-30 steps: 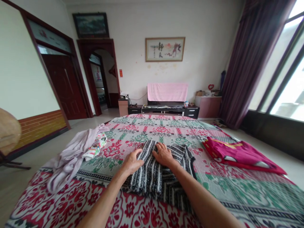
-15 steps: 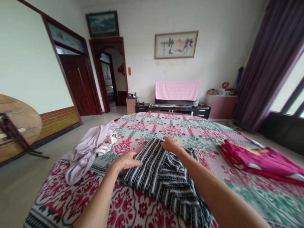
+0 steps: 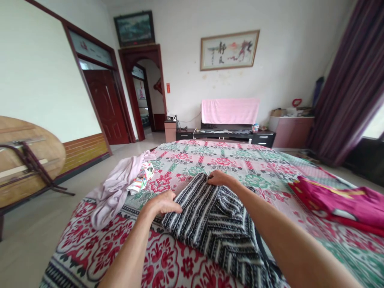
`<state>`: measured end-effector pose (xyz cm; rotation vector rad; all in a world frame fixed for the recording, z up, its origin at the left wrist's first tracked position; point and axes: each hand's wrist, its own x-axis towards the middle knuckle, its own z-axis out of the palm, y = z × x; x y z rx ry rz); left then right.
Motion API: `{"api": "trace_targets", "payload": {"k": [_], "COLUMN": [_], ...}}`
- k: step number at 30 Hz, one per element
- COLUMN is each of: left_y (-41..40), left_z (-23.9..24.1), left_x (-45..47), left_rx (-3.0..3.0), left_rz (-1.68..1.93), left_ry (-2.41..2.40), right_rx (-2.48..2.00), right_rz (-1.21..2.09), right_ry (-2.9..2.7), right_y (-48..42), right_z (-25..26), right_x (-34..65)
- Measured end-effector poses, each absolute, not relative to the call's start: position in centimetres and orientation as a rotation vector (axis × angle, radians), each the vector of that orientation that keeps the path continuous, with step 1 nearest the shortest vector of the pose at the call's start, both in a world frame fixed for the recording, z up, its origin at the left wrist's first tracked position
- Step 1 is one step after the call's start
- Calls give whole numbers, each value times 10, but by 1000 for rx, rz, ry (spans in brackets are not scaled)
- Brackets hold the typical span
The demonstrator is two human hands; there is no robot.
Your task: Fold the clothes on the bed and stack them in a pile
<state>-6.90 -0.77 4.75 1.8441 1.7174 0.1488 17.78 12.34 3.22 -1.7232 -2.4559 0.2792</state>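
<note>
A black-and-white striped knit garment (image 3: pixel 195 216) lies partly folded on the patterned bedspread (image 3: pixel 168 256) in front of me. My left hand (image 3: pixel 164 203) grips its left edge, thumb on top and the other fingers mostly hidden at the edge. At the far edge my right hand (image 3: pixel 220 178) pinches the cloth with bent fingers. The garment's near right part is bunched, and my right forearm passes over its right side.
A pale pink crumpled cloth (image 3: pixel 115 186) and a small colourful printed cloth (image 3: pixel 143 178) lie to the left. Folded magenta clothing (image 3: pixel 339 200) rests on the right. A folded round table (image 3: pixel 33 160) stands at far left, and a low black cabinet (image 3: pixel 264 139) beyond the bed.
The view has turned slightly left. My left hand has closed onto the garment's left edge, while my right hand stays at the far edge. The garment keeps nearly the same shape.
</note>
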Motion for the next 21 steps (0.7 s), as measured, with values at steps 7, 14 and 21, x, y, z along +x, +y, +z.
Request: {"api": "trace_targets", "payload": {"k": [7, 14, 21], "left_y": [34, 80, 68], "left_z": [49, 32, 23], "left_x": [-52, -15, -18], "left_rx": [2029, 2397, 2636], "left_rz": [364, 516, 699], "left_ry": [2185, 2148, 1803], "right_rx": [-1746, -1812, -1607], "right_rz": [105, 107, 190], "right_ry": [-2177, -2016, -2017], "right_y": [129, 140, 127], "right_z": [46, 39, 9], "right_x": [209, 256, 298]}}
